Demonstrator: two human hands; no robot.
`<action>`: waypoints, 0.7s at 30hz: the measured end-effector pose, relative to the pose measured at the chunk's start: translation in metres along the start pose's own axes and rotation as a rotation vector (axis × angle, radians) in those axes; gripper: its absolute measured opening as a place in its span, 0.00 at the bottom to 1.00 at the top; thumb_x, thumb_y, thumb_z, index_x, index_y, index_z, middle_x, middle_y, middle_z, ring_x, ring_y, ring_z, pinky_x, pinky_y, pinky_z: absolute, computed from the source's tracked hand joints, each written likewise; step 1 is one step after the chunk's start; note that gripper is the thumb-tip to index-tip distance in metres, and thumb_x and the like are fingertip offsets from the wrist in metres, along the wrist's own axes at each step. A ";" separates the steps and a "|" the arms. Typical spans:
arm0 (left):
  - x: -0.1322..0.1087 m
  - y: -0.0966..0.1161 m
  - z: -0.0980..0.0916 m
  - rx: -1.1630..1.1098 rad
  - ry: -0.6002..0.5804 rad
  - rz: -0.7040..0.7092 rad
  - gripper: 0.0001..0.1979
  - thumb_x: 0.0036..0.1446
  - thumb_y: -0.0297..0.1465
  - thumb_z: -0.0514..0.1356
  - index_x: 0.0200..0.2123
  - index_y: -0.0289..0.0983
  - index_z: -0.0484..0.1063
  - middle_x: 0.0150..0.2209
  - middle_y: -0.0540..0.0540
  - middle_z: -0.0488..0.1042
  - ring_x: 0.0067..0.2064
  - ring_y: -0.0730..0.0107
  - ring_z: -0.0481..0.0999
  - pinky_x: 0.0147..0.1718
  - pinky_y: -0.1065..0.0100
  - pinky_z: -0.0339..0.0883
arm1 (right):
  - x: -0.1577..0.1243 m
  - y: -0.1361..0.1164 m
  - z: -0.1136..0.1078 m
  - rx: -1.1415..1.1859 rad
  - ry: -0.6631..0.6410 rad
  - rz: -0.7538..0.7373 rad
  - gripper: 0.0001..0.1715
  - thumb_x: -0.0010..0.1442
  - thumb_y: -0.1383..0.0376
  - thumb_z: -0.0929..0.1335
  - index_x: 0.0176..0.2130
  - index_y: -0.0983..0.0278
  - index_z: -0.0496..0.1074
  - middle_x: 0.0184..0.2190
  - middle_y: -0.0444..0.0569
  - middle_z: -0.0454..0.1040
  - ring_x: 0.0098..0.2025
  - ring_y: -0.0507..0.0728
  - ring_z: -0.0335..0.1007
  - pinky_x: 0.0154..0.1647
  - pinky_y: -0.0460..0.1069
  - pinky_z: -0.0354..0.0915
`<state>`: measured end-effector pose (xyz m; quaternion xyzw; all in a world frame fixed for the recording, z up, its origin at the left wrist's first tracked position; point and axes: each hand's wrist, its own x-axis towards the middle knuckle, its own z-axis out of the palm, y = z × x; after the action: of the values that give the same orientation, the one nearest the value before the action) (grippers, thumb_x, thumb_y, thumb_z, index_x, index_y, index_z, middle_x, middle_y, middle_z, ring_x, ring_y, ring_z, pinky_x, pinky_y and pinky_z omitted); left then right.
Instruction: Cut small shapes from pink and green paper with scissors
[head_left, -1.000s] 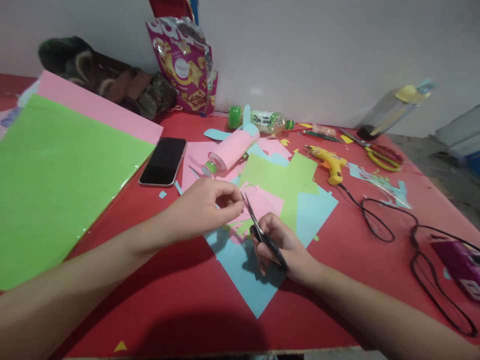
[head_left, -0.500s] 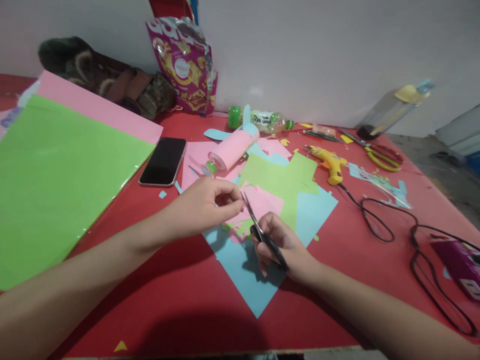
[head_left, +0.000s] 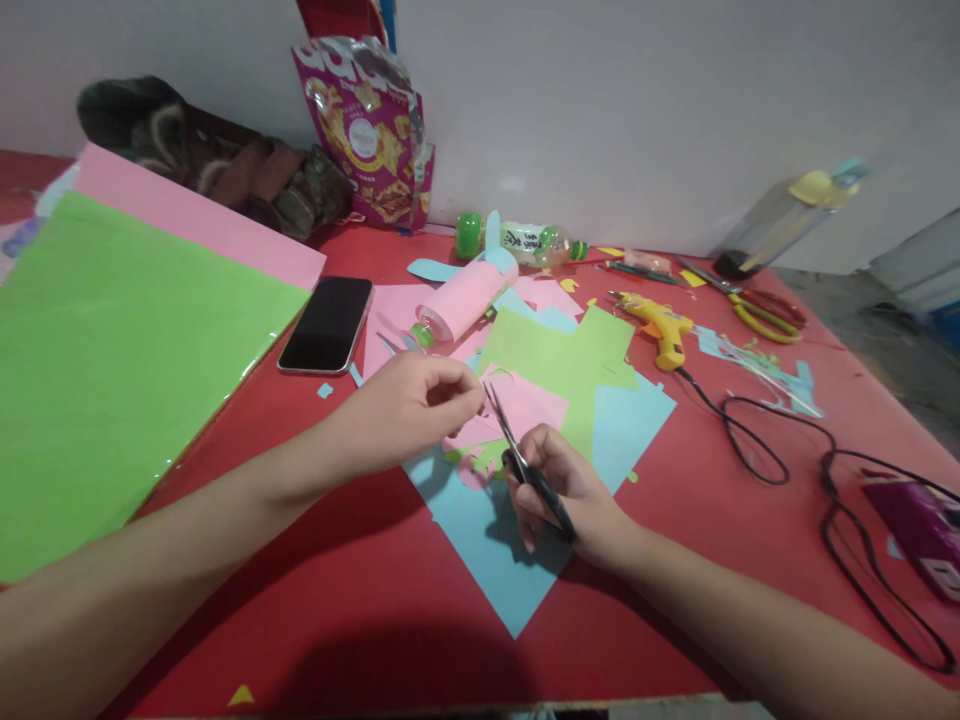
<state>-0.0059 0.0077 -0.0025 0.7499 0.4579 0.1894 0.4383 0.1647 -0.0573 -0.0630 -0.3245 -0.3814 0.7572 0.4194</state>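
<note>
My right hand (head_left: 559, 490) grips a pair of black-handled scissors (head_left: 517, 447), the slightly parted blades pointing up and left. At the blade tips, my left hand (head_left: 420, 410) is closed in a pinch; whatever lies between its fingertips is too small to make out. Below both hands lie pink paper (head_left: 529, 400), a green paper sheet (head_left: 559, 350) and a blue paper sheet (head_left: 502, 560), with small pink and green scraps among them. Just beyond the left hand rests a bottle wrapped in pink paper (head_left: 469, 297), with blue paper strips at its far end.
A phone (head_left: 328, 325) and large green sheets (head_left: 142, 350) lie left. On the right are a yellow glue gun (head_left: 660, 325), its looping cord, pliers (head_left: 765, 310) and a purple box (head_left: 915, 535). A snack bag (head_left: 367, 130), green-capped bottle (head_left: 525, 240) and clear container (head_left: 780, 220) line the wall.
My left hand has shifted very slightly at the scissor tips. The scissors and my right hand stay almost in the same place.
</note>
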 end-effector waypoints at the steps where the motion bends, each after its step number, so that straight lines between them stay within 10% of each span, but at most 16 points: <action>1: 0.000 0.000 0.000 0.004 0.012 -0.001 0.12 0.50 0.31 0.49 0.18 0.35 0.61 0.20 0.52 0.65 0.25 0.76 0.65 0.24 0.75 0.58 | 0.000 0.000 0.000 0.003 -0.001 -0.006 0.19 0.46 0.64 0.70 0.29 0.62 0.54 0.23 0.35 0.61 0.15 0.40 0.56 0.11 0.38 0.64; 21: 0.000 0.001 0.001 -0.103 -0.044 -0.032 0.07 0.48 0.31 0.52 0.22 0.35 0.64 0.19 0.53 0.65 0.24 0.76 0.67 0.23 0.75 0.60 | 0.000 0.000 0.000 -0.032 0.001 0.011 0.20 0.46 0.63 0.70 0.29 0.62 0.53 0.22 0.35 0.61 0.15 0.41 0.55 0.11 0.38 0.63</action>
<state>-0.0043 0.0065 -0.0021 0.7230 0.4497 0.1890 0.4892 0.1645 -0.0573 -0.0630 -0.3336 -0.3914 0.7533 0.4100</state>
